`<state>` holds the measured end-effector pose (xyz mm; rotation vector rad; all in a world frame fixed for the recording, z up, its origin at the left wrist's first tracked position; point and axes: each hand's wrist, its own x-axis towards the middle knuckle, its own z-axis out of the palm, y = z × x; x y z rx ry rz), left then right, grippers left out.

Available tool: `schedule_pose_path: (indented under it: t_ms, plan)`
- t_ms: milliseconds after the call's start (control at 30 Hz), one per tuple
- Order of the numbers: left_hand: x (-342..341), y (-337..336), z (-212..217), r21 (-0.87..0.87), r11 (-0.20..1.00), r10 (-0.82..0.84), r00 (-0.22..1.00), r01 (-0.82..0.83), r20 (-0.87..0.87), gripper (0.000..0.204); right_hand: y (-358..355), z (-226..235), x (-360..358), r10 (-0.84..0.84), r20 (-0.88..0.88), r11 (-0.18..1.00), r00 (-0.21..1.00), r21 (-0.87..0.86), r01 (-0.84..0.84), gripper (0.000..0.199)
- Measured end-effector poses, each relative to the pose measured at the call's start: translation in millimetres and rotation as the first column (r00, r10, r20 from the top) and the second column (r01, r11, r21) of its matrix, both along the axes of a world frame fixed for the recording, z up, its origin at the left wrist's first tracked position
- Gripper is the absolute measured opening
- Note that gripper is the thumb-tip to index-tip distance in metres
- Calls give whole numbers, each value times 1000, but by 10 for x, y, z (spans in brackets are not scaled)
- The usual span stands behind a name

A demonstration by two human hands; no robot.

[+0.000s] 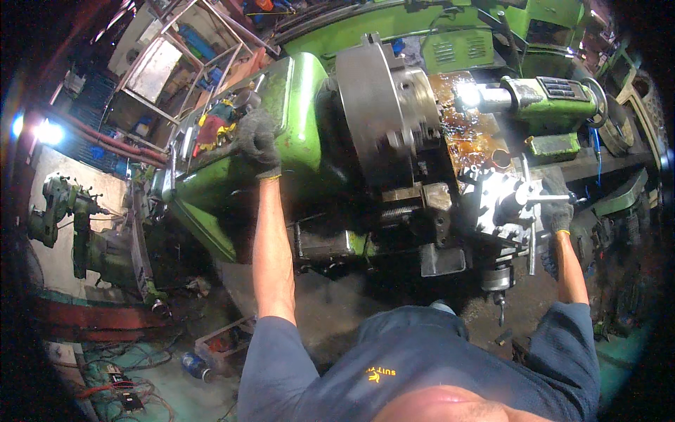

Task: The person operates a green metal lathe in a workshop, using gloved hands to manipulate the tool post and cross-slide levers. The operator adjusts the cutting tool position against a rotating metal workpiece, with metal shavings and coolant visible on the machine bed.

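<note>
My left hand, in a dark grey knitted glove, is over the top of the green lathe headstock. Its fingers look curled, but what they hold, if anything, is unclear. Beside it lie a red and yellow cloth or glove and a round metal piece. My right hand, gloved alike, is at the right side of the tool post. A metal lever crosses in front of it, and its fingers are hidden. Between my arms is the big lathe chuck, its jaws smeared by motion.
Brown, wet-looking oil and chips cover the bed right of the chuck. Beyond stands the green tailstock with a handwheel. A crank handle juts toward me below the tool post. Cables and a blue bottle lie on the floor at lower left.
</note>
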<state>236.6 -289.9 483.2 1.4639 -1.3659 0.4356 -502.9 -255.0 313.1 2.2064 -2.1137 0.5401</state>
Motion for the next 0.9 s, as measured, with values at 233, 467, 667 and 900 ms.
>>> schedule_pose_path:
  t_ms: [233, 467, 667, 900]
  plan:
    - [61, -114, 42, -161, 964, -186, 967, 213, 172, 23, 4, 32, 19, 134, 146, 974, 980, -202, -104, 30]
    - [163, -140, 97, -171, 945, -233, 942, 278, 242, 24, -43, -383, -266, 86, -296, 996, 951, 0, -90, 32]
    - [-24, -248, -2, -238, 898, -322, 921, 370, 218, 43, -24, -562, -536, 85, -412, 979, 907, -137, -153, 33]
    - [117, -120, 86, -120, 920, -325, 899, 372, 295, 36, 0, -8, -8, 136, -284, 949, 949, -239, -207, 28]
